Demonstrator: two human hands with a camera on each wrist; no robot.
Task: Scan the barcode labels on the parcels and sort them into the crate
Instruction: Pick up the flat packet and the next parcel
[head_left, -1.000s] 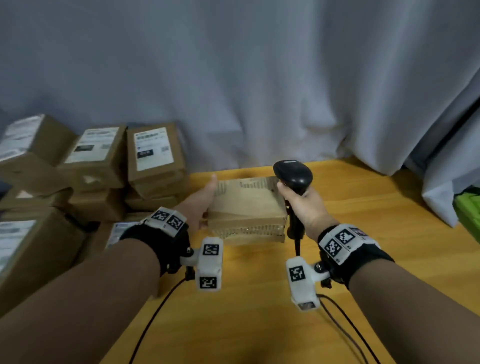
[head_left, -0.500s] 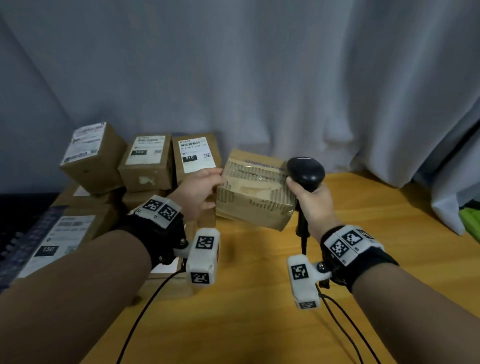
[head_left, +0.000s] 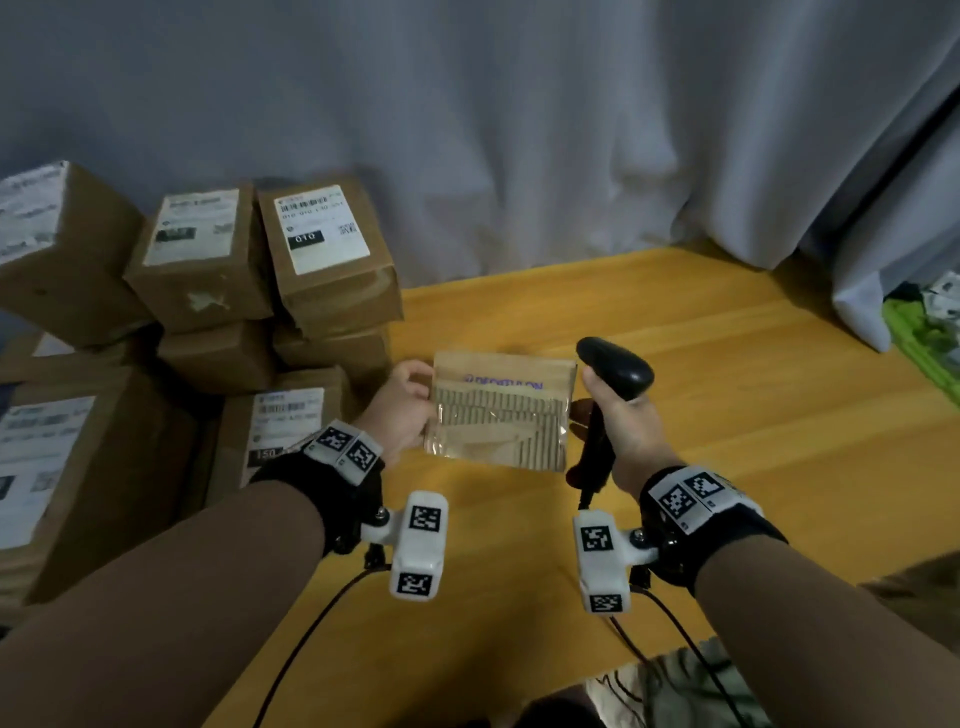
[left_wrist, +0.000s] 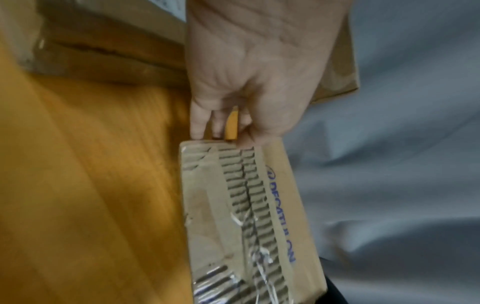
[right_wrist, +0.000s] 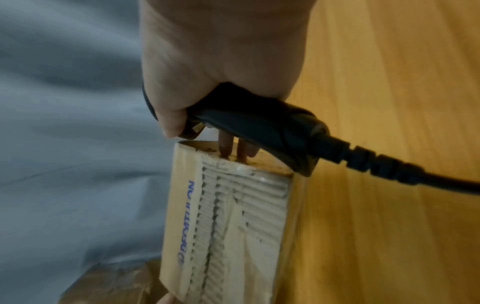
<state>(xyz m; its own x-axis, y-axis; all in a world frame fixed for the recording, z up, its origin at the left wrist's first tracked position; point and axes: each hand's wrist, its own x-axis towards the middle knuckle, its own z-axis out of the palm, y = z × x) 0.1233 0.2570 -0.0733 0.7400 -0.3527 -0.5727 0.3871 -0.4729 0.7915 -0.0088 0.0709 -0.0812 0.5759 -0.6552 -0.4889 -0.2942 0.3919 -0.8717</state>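
Note:
A small brown cardboard parcel with torn tape, bared corrugation and blue print is held over the wooden table between both hands. My left hand grips its left end, fingers curled at the edge. My right hand holds a black barcode scanner by the handle, head up. In the left wrist view the left hand touches the end of the parcel. In the right wrist view the right hand grips the scanner, and two of its fingers press the parcel. No label shows on the parcel.
A stack of labelled cardboard parcels fills the left side of the table. A grey curtain hangs behind. Part of a green crate shows at the right edge. The scanner cable trails toward me.
Both hands have turned the parcel, so its torn, blue-printed face now points up at me. It has come lower and nearer. The scanner stays in the right hand.

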